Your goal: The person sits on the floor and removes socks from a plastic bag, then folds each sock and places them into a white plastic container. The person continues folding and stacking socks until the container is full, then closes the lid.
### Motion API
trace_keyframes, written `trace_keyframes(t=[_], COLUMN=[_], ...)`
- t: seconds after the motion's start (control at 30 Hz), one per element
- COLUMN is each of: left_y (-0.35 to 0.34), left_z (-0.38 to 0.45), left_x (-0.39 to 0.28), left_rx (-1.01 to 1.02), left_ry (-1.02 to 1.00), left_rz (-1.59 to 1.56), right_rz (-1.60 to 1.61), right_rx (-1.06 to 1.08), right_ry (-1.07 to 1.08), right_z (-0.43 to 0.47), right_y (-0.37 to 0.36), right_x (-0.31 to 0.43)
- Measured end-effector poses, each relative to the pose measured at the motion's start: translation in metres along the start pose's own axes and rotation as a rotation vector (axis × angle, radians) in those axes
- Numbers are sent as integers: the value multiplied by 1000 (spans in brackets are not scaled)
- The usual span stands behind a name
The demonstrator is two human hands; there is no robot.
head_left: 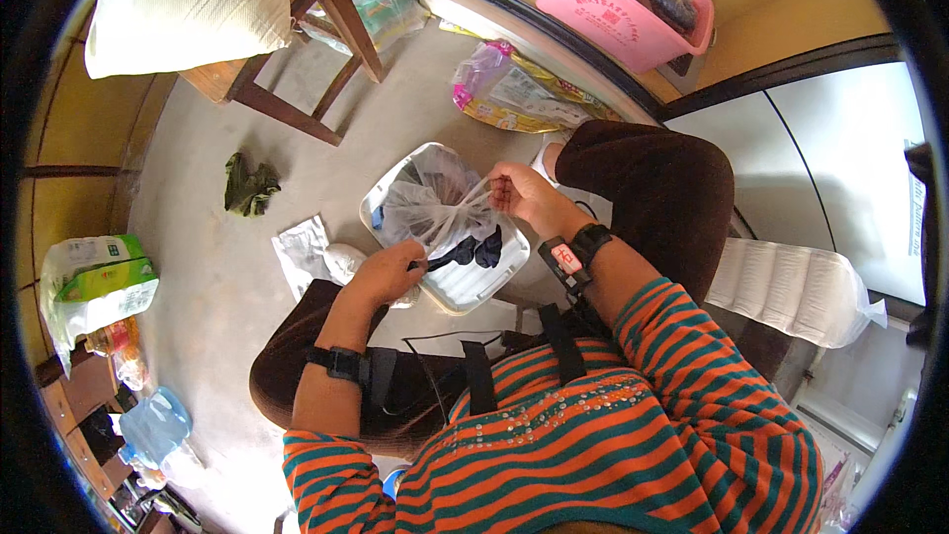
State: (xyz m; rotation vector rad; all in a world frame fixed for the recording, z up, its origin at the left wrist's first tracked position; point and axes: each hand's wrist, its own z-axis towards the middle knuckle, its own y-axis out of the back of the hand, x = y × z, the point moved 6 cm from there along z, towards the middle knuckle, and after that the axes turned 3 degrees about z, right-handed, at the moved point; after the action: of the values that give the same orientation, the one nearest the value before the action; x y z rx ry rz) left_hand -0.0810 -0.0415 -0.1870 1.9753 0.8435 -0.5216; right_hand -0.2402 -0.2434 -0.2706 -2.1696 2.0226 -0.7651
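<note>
Between my knees, low in front of me, is a white plastic basket (474,295). A clear plastic bag (422,208) lies over it, gathered and twisted towards its near right part. My right hand (519,196) grips the bag's twisted neck at the basket's right side. At the left rim, my left hand (393,271) has its fingers closed on a thin end of the bag or of a dark strip; which one I cannot tell. Dark cloth (485,248) lies in the basket under the bag, between my hands. A bit of blue (378,218) shows at the basket's left edge.
Crumpled green cloth (250,185) and a silvery packet (300,248) lie on the floor to the left. A wooden stool (326,104) bears a white woven sack (193,7). Ahead are a yellow and pink plastic bag (519,89) and a pink tub (608,22). A blue water jug (156,423) is lower left.
</note>
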Motion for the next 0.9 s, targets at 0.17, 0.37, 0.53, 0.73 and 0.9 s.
trace_keyframes(t=[0.17,0.37,0.53,0.73,0.9], left_y=[19,46,17,7,32], left_z=[5,23,40,51,33], left_x=[-11,-11,-3,-10,-19], left_rx=[-155,-339,-358,-335,-387], left_ry=[-121,-111,161,17,30], left_rz=[58,-1212,-1013,-1200,-169], right_rz=[-118,-282,-584,-383,-505], right_rx=[51,624,590,447,314], right_ry=[213,335,348,366,541], right_z=[-24,-61,-67,-52,-25], right_y=[-13,-74,-90,-86,-66], right_x=[19,0,-36,-47,-24])
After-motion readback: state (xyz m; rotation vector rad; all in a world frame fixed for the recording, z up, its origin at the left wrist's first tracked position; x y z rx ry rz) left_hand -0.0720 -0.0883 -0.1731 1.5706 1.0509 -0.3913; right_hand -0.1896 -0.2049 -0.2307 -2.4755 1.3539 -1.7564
